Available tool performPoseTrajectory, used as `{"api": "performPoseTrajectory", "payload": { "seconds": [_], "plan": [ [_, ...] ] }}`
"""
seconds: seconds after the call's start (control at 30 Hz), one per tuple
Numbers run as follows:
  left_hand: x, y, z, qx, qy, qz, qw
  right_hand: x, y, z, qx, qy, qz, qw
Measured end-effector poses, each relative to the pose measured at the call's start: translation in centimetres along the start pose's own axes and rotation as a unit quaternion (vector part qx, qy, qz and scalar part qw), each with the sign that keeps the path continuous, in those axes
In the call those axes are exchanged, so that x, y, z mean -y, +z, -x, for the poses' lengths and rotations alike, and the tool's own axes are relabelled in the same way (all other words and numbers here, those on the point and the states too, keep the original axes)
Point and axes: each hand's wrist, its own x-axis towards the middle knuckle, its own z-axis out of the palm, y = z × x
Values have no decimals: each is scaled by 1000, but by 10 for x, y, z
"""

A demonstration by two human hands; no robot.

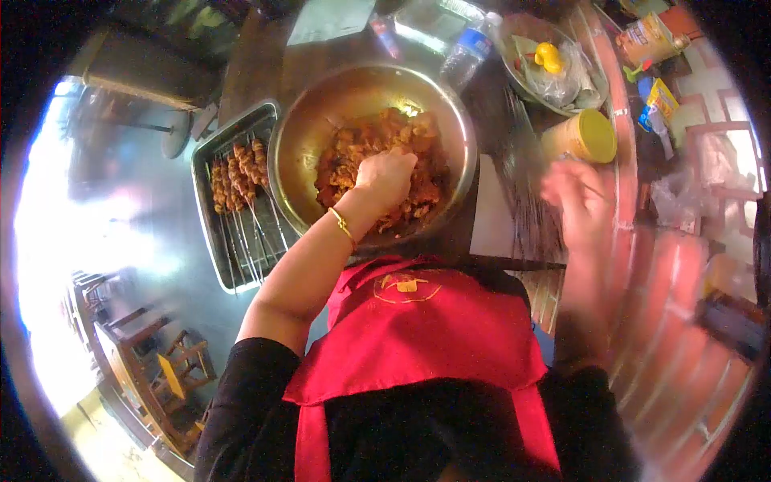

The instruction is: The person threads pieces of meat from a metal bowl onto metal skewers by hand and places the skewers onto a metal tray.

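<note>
A wide steel bowl (pixel 291 153) holds chunks of reddish-brown seasoned meat (pixel 341 153). My left hand (pixel 387 177) reaches into it, fingers curled closed down on the meat; the fingertips are hidden. To the right, my right hand (pixel 577 197) is raised and smeared by motion, so its grip cannot be made out. Near it lies a bundle of thin bare skewers (pixel 526 213). Left of the bowl, a metal tray (pixel 210 241) holds several skewers threaded with meat (pixel 233 177), their handle ends pointing toward me.
Beyond my right hand stands a yellow tub (pixel 590 136). Behind it is a basin (pixel 590 100) with plastic bags and a yellow item (pixel 548 58). A plastic bottle (pixel 467 52) lies past the bowl. A brick ledge (pixel 625 161) borders the right side; wooden chairs (pixel 173 369) stand lower left.
</note>
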Motion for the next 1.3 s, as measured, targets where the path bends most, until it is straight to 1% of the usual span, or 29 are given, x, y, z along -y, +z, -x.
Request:
{"api": "performPoseTrajectory", "payload": {
  "seconds": [0.03,0.07,0.1,0.17,0.2,0.23,0.27,0.3,0.33,0.37,0.4,0.43,0.47,0.53,0.57,0.6,0.67,0.7,0.73,0.77,0.8,0.83,0.87,0.97,1.1,1.17,1.2,1.27,1.3],
  "plan": [
    [1,-3,1,-1,-1,0,1000,15,2,-2,-59,-143,174,972],
    [3,-3,6,17,4,11,1000,25,2,-4,-116,-277,339,892],
    [5,-3,10,36,9,22,999,30,-1,-7,-116,-275,339,892],
    [10,3,16,15,32,41,999,34,-12,-17,-237,-217,78,944],
    [12,7,18,-10,55,59,997,30,-17,-21,-235,-214,78,945],
    [13,10,21,-8,52,61,997,23,-22,-24,-202,-156,-81,963],
    [12,12,23,-32,59,63,996,15,-24,-26,-163,-92,-238,953],
    [11,14,24,-58,67,64,994,4,-18,-27,-195,7,-322,927],
    [10,17,25,-60,64,66,994,-9,-1,-28,-273,79,-279,917],
    [8,20,27,-109,88,108,984,-9,24,-21,-246,104,-202,942],
    [7,24,29,-157,112,148,970,-27,37,-12,-179,109,-151,966],
    [4,26,29,-204,127,183,953,-36,48,-4,-143,78,-103,981],
    [-1,26,31,-205,126,184,953,-40,54,0,-107,46,-54,992],
    [-7,25,33,-145,8,447,883,-31,44,-10,-152,-2,-49,987],
    [-7,25,33,-108,-24,537,836,-14,40,-16,-177,10,27,984],
    [-7,24,34,-107,-23,534,838,0,39,-18,-164,6,57,985],
    [-10,7,35,-163,13,670,724,3,34,-17,5,-37,121,992],
    [-10,-5,37,-134,-38,700,700,0,38,-12,72,-23,123,990],
    [-8,-8,35,-138,-32,699,701,-4,44,-3,140,-8,127,982],
    [-4,-8,34,-137,-29,775,617,-5,51,6,181,12,133,974],
    [0,-7,33,-133,-28,841,524,-4,57,12,213,25,203,955],
    [5,-6,32,-149,16,849,507,-1,63,18,219,39,203,954],
    [8,-6,32,-154,14,849,506,1,69,22,226,54,203,951],
    [12,-8,39,-113,44,939,323,-4,80,31,231,98,177,952],
    [10,-12,46,-107,35,947,300,-9,86,39,235,104,181,949],
    [12,-12,48,-109,72,950,283,-6,87,41,218,30,171,960],
    [12,-14,49,-108,74,950,284,-4,90,40,217,28,171,961],
    [10,-21,54,-123,86,920,363,2,93,38,191,33,157,969],
    [9,-22,55,-121,86,920,364,1,93,38,188,33,157,969]
  ]
}}
